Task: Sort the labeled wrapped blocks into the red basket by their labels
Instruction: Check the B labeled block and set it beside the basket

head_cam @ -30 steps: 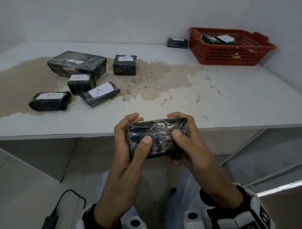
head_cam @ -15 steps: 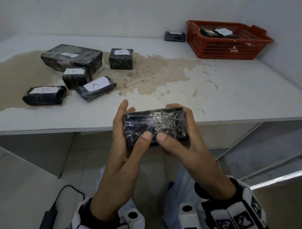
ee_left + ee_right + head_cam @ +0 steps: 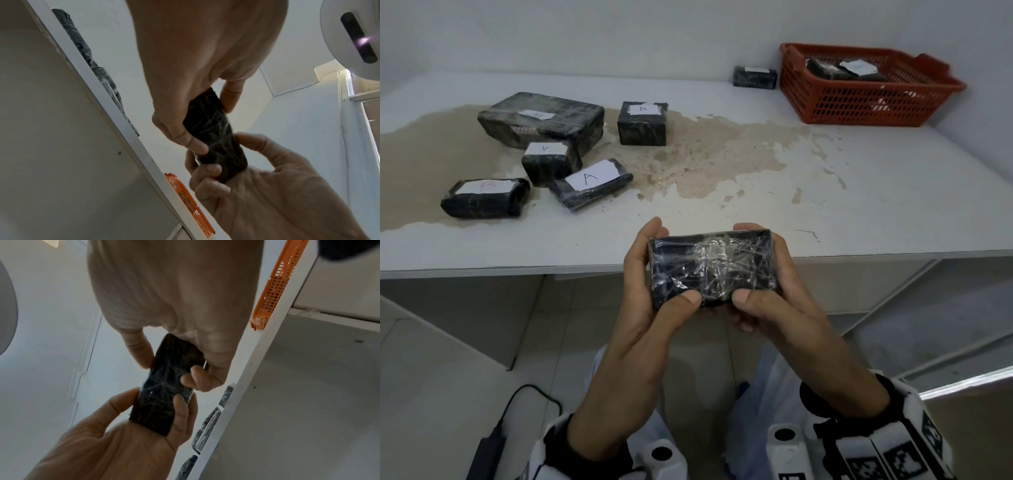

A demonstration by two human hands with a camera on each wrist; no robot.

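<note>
A black wrapped block (image 3: 710,267) is held over the table's front edge, and no label shows on the face turned to me. My left hand (image 3: 643,267) grips its left end and my right hand (image 3: 779,270) grips its right end, both thumbs on the near edge. The wrist views show the same block (image 3: 213,134) (image 3: 166,389) pinched from both ends. The red basket (image 3: 859,102) stands at the far right with wrapped blocks (image 3: 839,70) inside. Labeled blocks lie at the left: one marked A (image 3: 590,181), one marked B (image 3: 642,123), a small one (image 3: 548,162), another (image 3: 484,197), and a large one (image 3: 541,120).
One more wrapped block (image 3: 755,77) sits against the back wall, just left of the basket. A brown stain spreads over the white table (image 3: 859,205). On the floor at the lower left lies a charger with its cable (image 3: 486,452). Walls close off the back and right.
Both hands have turned the block, so its broad taped face now points up at me. The thumbs have slid down to its near edge. The blocks on the table have not moved.
</note>
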